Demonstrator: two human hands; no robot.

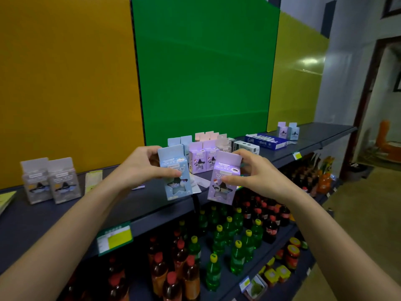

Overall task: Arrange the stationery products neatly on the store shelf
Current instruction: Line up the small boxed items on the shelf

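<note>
My left hand [143, 165] grips a light blue stationery box [176, 177] with a star window, held upright above the front edge of the dark shelf [65, 216]. My right hand [252, 171] grips a purple box [223, 180] of the same kind, tilted slightly, beside the blue one. Behind them stands a cluster of blue, purple and pink boxes [202, 158] on the shelf. Two grey boxes [51, 181] stand at the left. Two more boxes, purple and blue [288, 131], stand far right.
A blue-and-white carton [268, 141] and a white box [247, 147] lie right of the cluster. Flat paper packets [93, 180] rest on the shelf. Lower shelves hold green and red drink bottles [219, 237] and jars [293, 255]. Yellow and green panels back the shelf.
</note>
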